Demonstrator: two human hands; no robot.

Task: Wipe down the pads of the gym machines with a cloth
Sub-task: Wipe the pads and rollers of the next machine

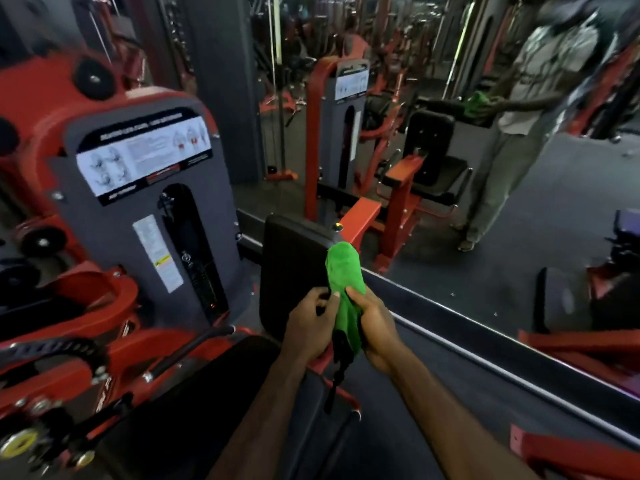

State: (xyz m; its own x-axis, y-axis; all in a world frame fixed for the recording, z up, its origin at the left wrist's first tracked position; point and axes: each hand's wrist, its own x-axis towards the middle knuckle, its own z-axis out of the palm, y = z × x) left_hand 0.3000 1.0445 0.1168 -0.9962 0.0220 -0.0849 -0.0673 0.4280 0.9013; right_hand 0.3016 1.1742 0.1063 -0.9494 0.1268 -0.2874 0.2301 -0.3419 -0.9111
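Observation:
A green cloth (344, 282) hangs bunched in front of the upright black back pad (291, 268) of a red and grey gym machine. My left hand (311, 323) pinches the cloth's left edge with curled fingers. My right hand (374, 323) grips its right side, thumb on the front. Both hands are held close together, a little in front of the pad. The black seat pad (214, 393) lies below my forearms, partly hidden by them.
The machine's grey weight stack housing (145, 209) with instruction stickers stands at the left, red frame arms (69, 341) beside it. A wall mirror (450, 168) runs along the right, reflecting the machine and a person holding the cloth. Dark floor (450, 393) lies at the mirror's base.

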